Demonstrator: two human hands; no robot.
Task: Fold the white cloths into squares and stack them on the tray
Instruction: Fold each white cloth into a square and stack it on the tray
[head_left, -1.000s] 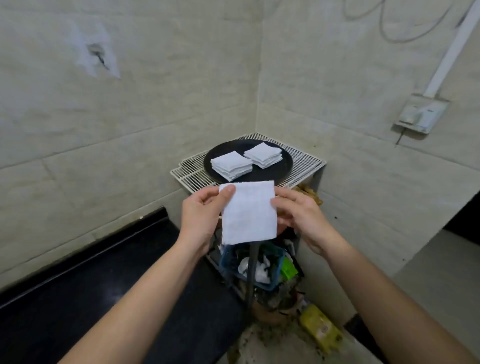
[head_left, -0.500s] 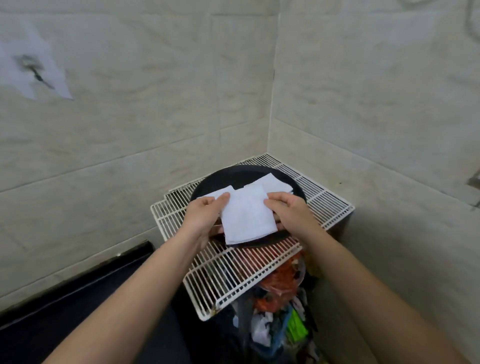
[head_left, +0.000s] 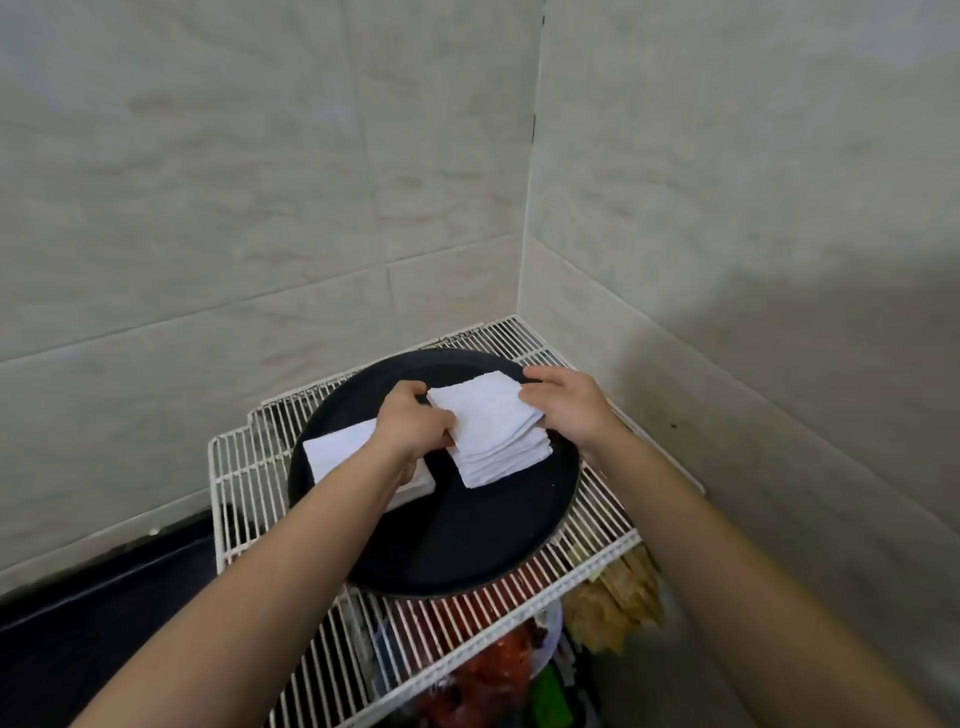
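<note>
A round black tray lies on a white wire rack in the corner. Two stacks of folded white cloths sit on it. On the right stack lies the folded white cloth that both hands hold. My left hand grips its left edge with curled fingers. My right hand holds its right edge between fingers and thumb. The left stack is partly hidden under my left forearm.
Tiled walls meet in a corner right behind the rack. A dark counter runs along the lower left. Under the rack are red, green and tan items in a cluttered heap.
Both hands have carried the folded cloth forward from in front of the rack and set it down on the right stack. The camera has moved closer to the tray.
</note>
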